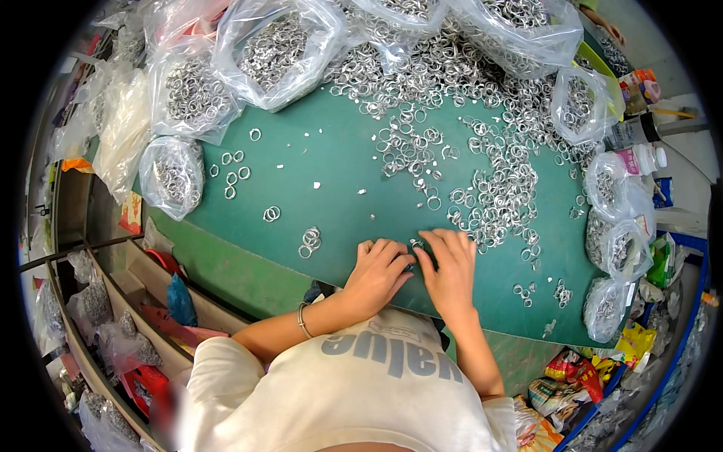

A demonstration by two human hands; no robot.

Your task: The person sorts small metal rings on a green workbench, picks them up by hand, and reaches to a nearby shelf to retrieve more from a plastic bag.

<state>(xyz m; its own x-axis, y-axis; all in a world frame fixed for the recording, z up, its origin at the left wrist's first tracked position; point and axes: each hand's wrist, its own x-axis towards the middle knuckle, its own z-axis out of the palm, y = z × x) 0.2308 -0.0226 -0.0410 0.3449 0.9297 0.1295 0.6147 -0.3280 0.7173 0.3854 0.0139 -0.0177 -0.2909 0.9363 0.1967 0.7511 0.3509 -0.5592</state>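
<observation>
Much here is hard to make out. The fingertips of both hands meet at one spot, and they cover most of what is between them; only a small silver ring shows there, partly hidden, so its full shape is not clear. The left hand lies palm down on the green tabletop with fingers curled toward this ring. The right hand is also palm down, fingers bent, its thumb side touching the left hand. Whether each hand really pinches the ring or only presses beside it, I cannot tell. A thin bracelet is on the left wrist.

The ring is at the near edge of the tabletop, just in front of the person's chest. It looks like the many loose rings which spread over the right and far part of the tabletop: small, round, shiny metal. A few small groups lie apart to the left of the hands.

At the far side, clear plastic bags full of such rings are cut off by the picture's edge. More bags stand at the right rim. The shelves at lower left are dark and their contents blurred.
</observation>
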